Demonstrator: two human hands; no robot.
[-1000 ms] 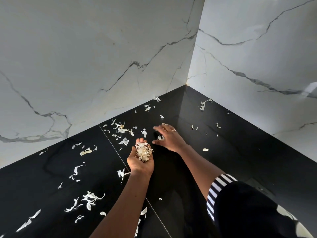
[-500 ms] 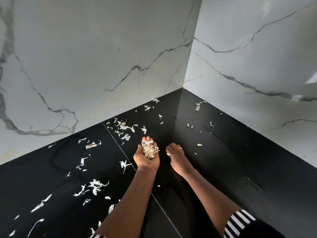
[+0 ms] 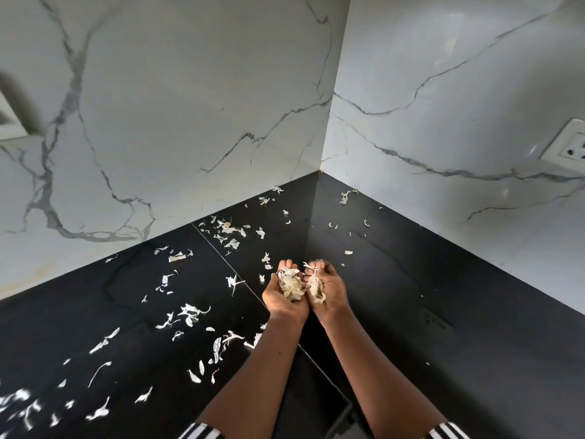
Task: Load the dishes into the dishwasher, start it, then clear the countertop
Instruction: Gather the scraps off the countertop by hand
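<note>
Peels (image 3: 291, 285) cupped above the desk (image 3: 411, 312)
My left hand (image 3: 285, 299) and right hand (image 3: 330, 291) sit side by side, palms up, fingers half curled round the papery heaps.

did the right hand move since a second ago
Yes. The right hand pulled back from the wall corner toward the person, off the black countertop, and now holds peels palm-up beside the left hand.

2 veined marble walls (image 3: 190, 106) meet at corner; socket (image 3: 568, 150) right.
</note>
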